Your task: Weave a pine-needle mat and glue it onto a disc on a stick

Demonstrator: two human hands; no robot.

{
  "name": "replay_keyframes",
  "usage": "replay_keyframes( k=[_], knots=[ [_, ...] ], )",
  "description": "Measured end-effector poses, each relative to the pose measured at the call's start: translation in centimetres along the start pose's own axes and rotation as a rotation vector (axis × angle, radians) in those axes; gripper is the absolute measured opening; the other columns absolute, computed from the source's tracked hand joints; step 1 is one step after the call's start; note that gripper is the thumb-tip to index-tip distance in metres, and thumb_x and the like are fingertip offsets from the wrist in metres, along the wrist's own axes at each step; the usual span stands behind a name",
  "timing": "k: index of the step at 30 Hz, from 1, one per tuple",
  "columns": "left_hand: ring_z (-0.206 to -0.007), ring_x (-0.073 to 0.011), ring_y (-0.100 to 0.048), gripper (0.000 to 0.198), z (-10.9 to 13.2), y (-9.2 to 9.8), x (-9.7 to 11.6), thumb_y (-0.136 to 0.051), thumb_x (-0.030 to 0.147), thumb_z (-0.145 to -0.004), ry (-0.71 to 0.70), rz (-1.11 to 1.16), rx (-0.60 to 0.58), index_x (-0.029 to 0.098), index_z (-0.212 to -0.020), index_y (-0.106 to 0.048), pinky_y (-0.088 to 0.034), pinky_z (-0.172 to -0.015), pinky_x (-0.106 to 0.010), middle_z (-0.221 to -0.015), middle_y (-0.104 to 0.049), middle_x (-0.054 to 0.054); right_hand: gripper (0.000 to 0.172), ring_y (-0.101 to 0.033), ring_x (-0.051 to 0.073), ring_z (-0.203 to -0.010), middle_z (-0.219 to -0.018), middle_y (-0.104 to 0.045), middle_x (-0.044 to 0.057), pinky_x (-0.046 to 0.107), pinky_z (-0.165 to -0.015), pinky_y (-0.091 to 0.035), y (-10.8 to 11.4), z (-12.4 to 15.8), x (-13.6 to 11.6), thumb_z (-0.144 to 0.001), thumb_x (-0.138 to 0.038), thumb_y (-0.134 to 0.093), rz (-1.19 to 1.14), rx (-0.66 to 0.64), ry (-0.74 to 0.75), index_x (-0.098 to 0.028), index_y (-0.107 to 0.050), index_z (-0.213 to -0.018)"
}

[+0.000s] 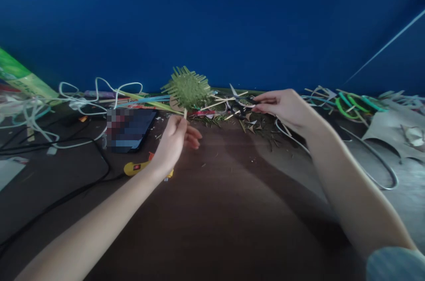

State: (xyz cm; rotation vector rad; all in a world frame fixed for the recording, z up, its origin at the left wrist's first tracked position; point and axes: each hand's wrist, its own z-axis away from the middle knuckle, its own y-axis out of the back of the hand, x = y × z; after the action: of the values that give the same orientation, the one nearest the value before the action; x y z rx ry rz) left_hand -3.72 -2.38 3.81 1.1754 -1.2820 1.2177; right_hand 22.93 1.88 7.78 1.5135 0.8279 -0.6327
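Note:
My left hand (175, 139) is raised over the dark table (232, 210) and pinches the thin stick of a small green woven square (188, 88) with frayed strip ends, held upright. My right hand (284, 106) reaches to the back of the table, fingers closed on the handle of a pair of scissors (239, 98) that lies among cut leaf strips and scraps (232, 115). The two hands are about a hand's width apart.
A phone (131, 129) lies left of my left hand, with a yellow tool (136, 167) below it. White and black cords (76, 108) sprawl at the left. Green and teal bands (352, 105), a grey cut sheet (395, 130) and a wire loop (381, 161) lie at the right. A blue wall stands behind.

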Motion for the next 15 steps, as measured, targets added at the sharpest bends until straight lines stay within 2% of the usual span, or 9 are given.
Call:
replay_keyframes(
  k=[3, 6, 10, 15],
  knots=[
    [-0.070, -0.0189, -0.068, 0.012, 0.0, -0.4, -0.6, -0.038, 0.026, -0.091, -0.028, 0.083, -0.051, 0.022, -0.081, -0.034, -0.053, -0.059, -0.031, -0.079, -0.068, -0.006, 0.031, -0.067, 0.023, -0.082, -0.084, -0.072, 0.007, 0.044, -0.084, -0.051, -2.7, -0.4, 0.5, -0.070, -0.022, -0.068, -0.124, 0.008, -0.006, -0.015, -0.069, -0.100],
    [-0.089, -0.0247, -0.067, 0.013, 0.2, -0.7, -1.0, -0.041, 0.030, -0.091, -0.072, 0.127, -0.069, 0.022, -0.083, -0.035, -0.053, -0.072, -0.040, -0.095, -0.067, -0.010, 0.027, -0.068, 0.024, -0.079, -0.078, -0.072, 0.007, 0.045, -0.082, -0.053, -4.7, -0.4, 0.8, -0.070, -0.019, -0.067, -0.203, 0.010, -0.036, -0.015, -0.069, -0.097],
    [-0.094, -0.0266, -0.065, 0.016, 0.6, -0.9, -1.0, -0.044, 0.034, -0.090, -0.079, 0.170, -0.081, 0.022, -0.084, -0.036, -0.051, -0.079, -0.046, -0.100, -0.065, -0.008, 0.025, -0.069, 0.022, -0.077, -0.079, -0.073, 0.008, 0.043, -0.083, -0.053, -6.6, -0.1, 1.1, -0.070, -0.015, -0.066, -0.287, 0.005, -0.062, -0.014, -0.069, -0.094],
    [-0.091, -0.0254, -0.066, 0.016, 0.6, -0.9, -1.0, -0.047, 0.033, -0.089, -0.046, 0.221, -0.120, 0.021, -0.085, -0.037, -0.051, -0.079, -0.045, -0.098, -0.065, -0.008, 0.020, -0.068, 0.021, -0.083, -0.081, -0.072, 0.005, 0.041, -0.085, -0.052, -8.1, 0.0, 1.5, -0.066, -0.011, -0.067, -0.406, -0.012, -0.064, -0.018, -0.069, -0.084]
  ],
)
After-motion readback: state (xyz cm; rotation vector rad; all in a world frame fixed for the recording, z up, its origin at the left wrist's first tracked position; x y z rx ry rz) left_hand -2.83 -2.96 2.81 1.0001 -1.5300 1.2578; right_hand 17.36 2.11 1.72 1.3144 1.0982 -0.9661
